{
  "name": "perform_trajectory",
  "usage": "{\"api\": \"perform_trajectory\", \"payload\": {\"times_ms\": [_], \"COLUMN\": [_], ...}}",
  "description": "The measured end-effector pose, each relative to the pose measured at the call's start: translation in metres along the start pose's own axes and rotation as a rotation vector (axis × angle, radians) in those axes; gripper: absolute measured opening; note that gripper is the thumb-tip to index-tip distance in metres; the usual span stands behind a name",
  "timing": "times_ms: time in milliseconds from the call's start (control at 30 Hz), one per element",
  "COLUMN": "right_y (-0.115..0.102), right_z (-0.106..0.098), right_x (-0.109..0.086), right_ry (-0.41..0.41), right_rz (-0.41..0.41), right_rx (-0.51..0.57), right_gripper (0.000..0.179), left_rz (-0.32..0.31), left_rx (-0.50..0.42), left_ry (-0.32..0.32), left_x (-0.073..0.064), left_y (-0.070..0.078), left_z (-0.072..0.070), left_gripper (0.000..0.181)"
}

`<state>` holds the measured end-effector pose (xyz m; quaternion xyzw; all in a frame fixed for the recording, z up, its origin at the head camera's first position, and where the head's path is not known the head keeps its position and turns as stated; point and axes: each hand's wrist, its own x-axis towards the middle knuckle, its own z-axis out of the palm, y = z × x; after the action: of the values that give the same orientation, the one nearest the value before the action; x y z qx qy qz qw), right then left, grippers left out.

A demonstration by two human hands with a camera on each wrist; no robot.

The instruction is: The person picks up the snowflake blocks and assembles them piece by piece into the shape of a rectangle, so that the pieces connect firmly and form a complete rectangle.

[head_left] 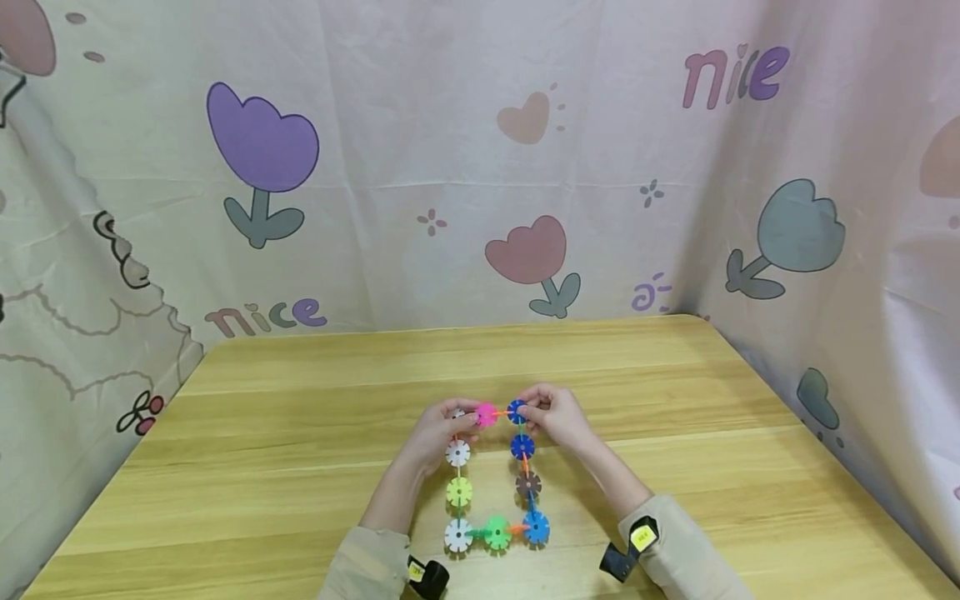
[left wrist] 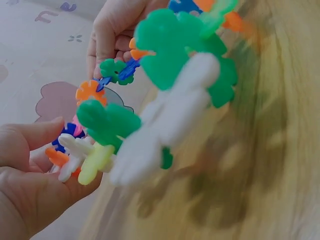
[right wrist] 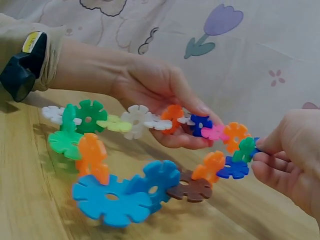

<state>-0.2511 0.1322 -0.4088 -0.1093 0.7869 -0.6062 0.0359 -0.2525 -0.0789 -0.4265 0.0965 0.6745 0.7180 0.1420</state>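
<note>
A ring of slotted plastic snowflake discs, joined edge to edge, forms a rough rectangle above the table. My left hand (head_left: 441, 429) grips its far left corner, with thumb and fingers around a dark blue disc (right wrist: 201, 125) and its neighbours, beside a pink disc (head_left: 487, 415). At the far right corner, thumb and fingertips of my right hand (head_left: 557, 415) pinch a dark blue disc (head_left: 516, 410). Nearer me come a brown disc (head_left: 528, 484), a light blue disc (head_left: 536, 527), a green disc (head_left: 497, 532) and a white disc (head_left: 458, 535). Fingers partly cover both far corners.
The wooden table (head_left: 285, 450) runs back to a printed cloth (head_left: 420, 125) that hangs behind it and at both sides. Dark wrist cameras with yellow labels sit on both sleeves, such as the right camera (head_left: 630, 550).
</note>
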Motion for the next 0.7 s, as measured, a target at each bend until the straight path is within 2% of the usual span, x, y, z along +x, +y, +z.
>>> {"api": "perform_trajectory", "payload": {"times_ms": [300, 467, 700], "right_y": [0.007, 0.011, 0.019], "right_z": [-0.001, -0.002, -0.007], "right_x": [0.004, 0.004, -0.004], "right_ry": [0.029, 0.016, 0.001], "right_rz": [-0.008, -0.009, 0.034], "right_rx": [-0.032, -0.040, -0.029], "right_gripper": [0.014, 0.016, 0.030], "left_rz": [0.024, 0.020, 0.011], "left_rx": [-0.011, -0.012, -0.021], "left_ry": [-0.027, -0.031, -0.015], "left_x": [0.002, 0.000, -0.001], "left_y": [0.000, -0.002, -0.004], "left_z": [0.000, -0.003, -0.004], "left_gripper": [0.029, 0.030, 0.032]}}
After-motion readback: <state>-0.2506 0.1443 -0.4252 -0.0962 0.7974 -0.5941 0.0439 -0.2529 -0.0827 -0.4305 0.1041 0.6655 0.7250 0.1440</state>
